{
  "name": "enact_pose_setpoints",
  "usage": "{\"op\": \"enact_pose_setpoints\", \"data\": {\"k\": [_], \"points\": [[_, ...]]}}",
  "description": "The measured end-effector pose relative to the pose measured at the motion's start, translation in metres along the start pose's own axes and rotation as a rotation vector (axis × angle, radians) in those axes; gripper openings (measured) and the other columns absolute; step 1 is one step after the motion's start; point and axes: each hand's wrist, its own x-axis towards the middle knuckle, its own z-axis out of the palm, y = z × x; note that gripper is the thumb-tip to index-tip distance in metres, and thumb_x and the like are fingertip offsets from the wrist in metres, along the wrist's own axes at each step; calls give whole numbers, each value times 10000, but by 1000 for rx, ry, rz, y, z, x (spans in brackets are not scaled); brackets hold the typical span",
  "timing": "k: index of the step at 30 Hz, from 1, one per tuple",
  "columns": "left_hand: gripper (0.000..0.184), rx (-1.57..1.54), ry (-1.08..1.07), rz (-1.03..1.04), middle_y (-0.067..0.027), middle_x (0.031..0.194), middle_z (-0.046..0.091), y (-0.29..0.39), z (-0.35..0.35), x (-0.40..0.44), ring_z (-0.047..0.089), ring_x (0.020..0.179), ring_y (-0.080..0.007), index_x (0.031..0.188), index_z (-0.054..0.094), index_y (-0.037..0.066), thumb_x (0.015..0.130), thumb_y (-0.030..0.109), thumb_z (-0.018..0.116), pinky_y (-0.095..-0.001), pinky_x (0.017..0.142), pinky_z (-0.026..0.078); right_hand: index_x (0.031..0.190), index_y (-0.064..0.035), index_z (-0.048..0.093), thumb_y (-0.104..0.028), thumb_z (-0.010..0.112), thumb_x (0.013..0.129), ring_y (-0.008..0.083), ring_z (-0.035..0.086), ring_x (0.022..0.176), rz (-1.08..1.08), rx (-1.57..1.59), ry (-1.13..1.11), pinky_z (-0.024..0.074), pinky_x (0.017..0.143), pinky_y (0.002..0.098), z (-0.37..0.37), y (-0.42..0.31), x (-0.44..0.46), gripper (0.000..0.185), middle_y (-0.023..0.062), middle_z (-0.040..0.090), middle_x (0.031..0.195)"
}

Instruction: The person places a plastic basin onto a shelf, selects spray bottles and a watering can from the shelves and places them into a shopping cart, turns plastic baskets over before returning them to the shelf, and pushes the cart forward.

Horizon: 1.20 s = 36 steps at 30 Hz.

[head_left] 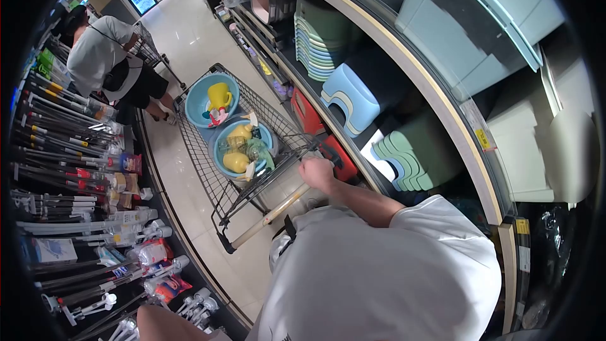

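glossy aisle floor (163,145): one cart (205,180) pointing away, long axis along the aisle, two blue basins (196,100) inside; right hand (317,173) curled round its handle (271,215), left fingers: cannot tell.

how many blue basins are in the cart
2: a far basin at the front end of the cart, and a near basin closer to its handle. Any nested underneath would be hidden.

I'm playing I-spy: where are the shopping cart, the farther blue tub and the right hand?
Shopping cart (287,204): head view, on its handle.
Farther blue tub (197,93): head view, on its inner wall.
Right hand (317,172): head view, on its back.
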Motion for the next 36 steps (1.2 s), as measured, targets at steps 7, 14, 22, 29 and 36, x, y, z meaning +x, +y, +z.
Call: {"op": "enact_pose_setpoints", "data": {"k": [7,14,22,29,36], "points": [[206,-181,-64,-210,-112,796,588,1,-1,36,536,663,-214,1042,573,127,953,289,663,-392,605,463,838,-54,747,-279,603,933,356,737,767,-50,-21,13,597,699,477,-32,-27,35,284,176,739,826],[235,-318,-182,-339,-95,776,567,-14,9,78,515,664,-217,1086,580,141,937,286,690,-405,595,449,843,-85,744,-284,633,903,354,727,784,24,39,24,584,699,494,-21,-34,73,235,139,727,817],[290,-653,-884,-482,-12,598,450,-94,-5,155,444,520,-176,661,506,116,895,141,676,-347,468,313,837,-75,713,-300,616,898,353,720,818,179,12,-17,549,676,517,-22,-57,105,253,131,720,830],[386,-885,-970,-675,28,537,384,-143,-22,208,322,419,-102,590,347,171,869,54,587,-353,440,160,801,-49,686,-245,621,892,361,717,820,118,-41,101,566,720,520,0,-71,136,226,159,716,829],[341,-1329,-880,-392,19,615,505,-223,-47,205,406,476,-92,696,465,143,1028,175,537,-303,428,242,800,-42,692,-241,606,891,361,723,834,174,-11,101,576,727,500,18,-111,182,236,168,728,854]]}}
